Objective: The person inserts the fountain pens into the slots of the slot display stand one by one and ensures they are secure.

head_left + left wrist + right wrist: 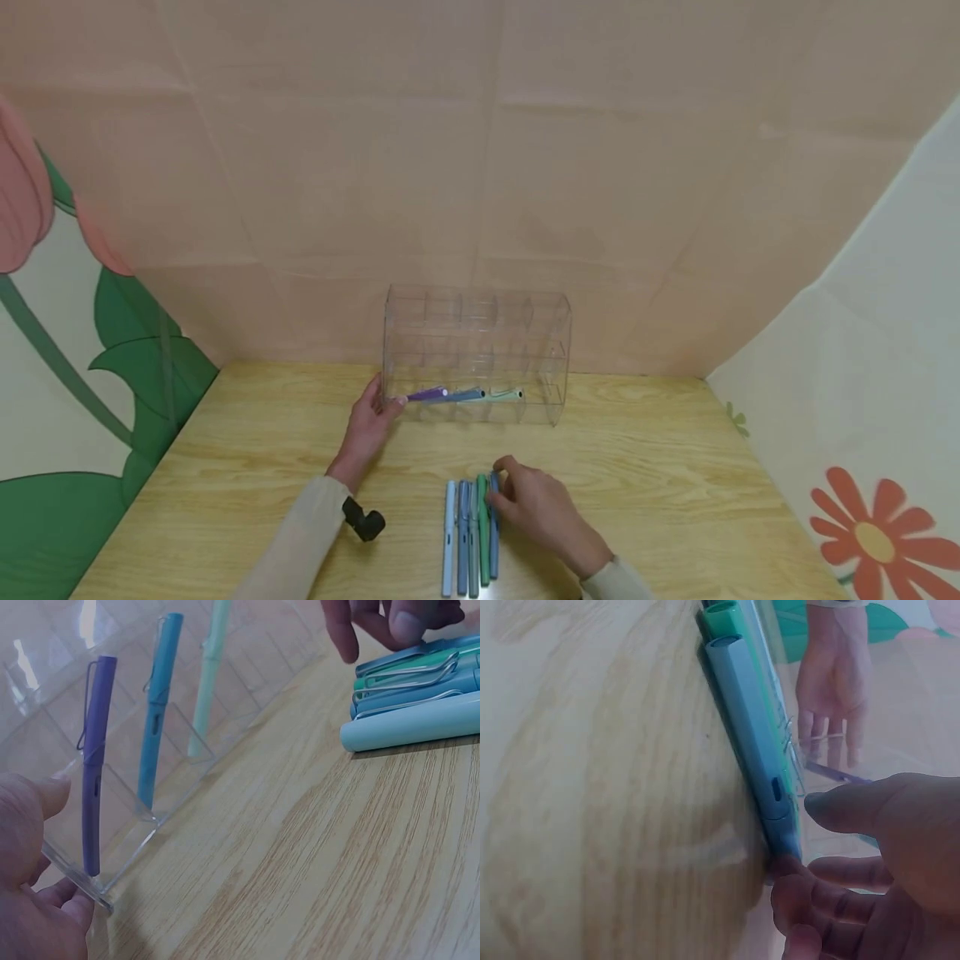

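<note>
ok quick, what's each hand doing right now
Left hand: open, fingers resting on the end of the clear organizer.
Right hand: pinching the blue pen at the row's edge.

Head looks down from above; wrists close, low — all probably share pens [471, 533].

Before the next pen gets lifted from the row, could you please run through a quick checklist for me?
1. Clear organizer steadied: ok, the left hand rests against its left end.
2. Free slots left: ok, only the purple pen, blue pen and mint pen stand in the front row.
3. Right hand at the row of pens: ok, fingertips touch the rightmost blue pen.
4. Firm grip on that pen: cannot tell.
5. Table between row and organizer unobstructed: ok.
</note>
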